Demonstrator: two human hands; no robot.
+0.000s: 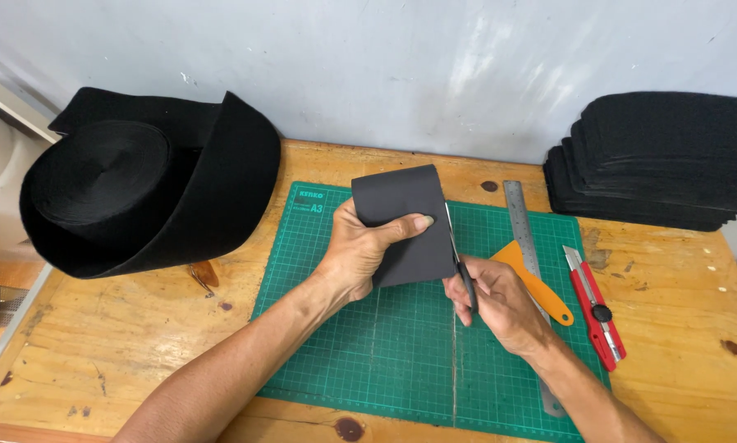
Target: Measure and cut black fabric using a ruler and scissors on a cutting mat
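Resting on the worn wooden bench [139, 344], largest first: a big coil of black felt-like strip [139, 184], well left of the fingers; a stack of cut black felt pieces [660, 160], far right; a green gridded cutting mat [368, 353] under both hands. Beyond the right fingers lie a steel ruler [518, 217], an orange plastic scraper [541, 287] and a red utility knife [596, 308], untouched.

Left hand [356, 254] holds a dark grey rectangular foam-like sheet [401, 221] lifted off the mat, thumb across its front, fingers closed behind its lower half. Sheet bows over at the top: judged light, soft, floppy, matte rather than slippery. Best held near the cut line, pinched flat, to limit flexing.

Right hand [496, 299] is closed around small dark-handled scissors [459, 258], blades running up the sheet's right edge, just beside the left thumb tip.
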